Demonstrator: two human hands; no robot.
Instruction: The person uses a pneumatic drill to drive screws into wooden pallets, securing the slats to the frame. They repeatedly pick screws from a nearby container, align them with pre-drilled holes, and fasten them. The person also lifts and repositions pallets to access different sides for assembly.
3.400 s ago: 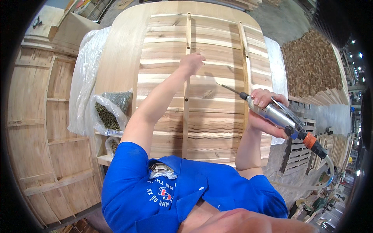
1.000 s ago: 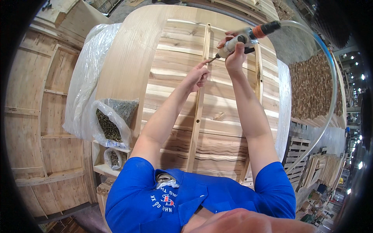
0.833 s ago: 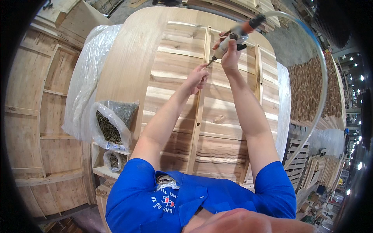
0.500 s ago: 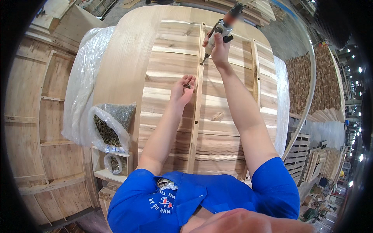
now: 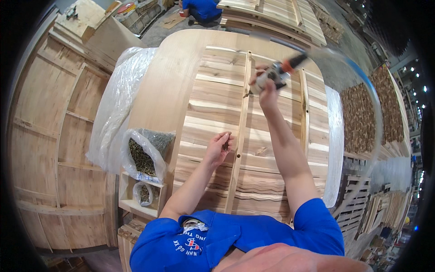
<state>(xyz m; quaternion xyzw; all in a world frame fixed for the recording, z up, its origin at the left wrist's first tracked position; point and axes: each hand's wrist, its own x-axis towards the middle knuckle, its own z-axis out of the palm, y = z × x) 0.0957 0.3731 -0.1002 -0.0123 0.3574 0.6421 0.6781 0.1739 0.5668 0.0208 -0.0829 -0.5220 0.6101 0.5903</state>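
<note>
My right hand [image 5: 268,93] grips a power screwdriver [image 5: 267,79] with an air hose, blurred and leaning to the right. Its bit is at the far part of a narrow wooden batten [image 5: 240,131]; whether it touches the wood I cannot tell. Several small screws [image 5: 225,146] show in the curled fingers of my left hand [image 5: 218,149], just left of the batten near a dark hole. Under both hands is a large striped wooden panel [image 5: 213,106] with rounded corners. A second batten [image 5: 304,109] runs along its right side.
An open plastic bag of screws [image 5: 142,156] lies by the panel's left edge, above a small wooden box [image 5: 136,206] holding a smaller bag [image 5: 144,194]. The hose [image 5: 369,90] arcs down the right. A person in blue [image 5: 201,10] crouches at the far side.
The screwdriver has tipped over to the right, its bit staying near the same spot. My left hand has come nearer to me along the batten, its fingers curling in. The whole view has shifted.
</note>
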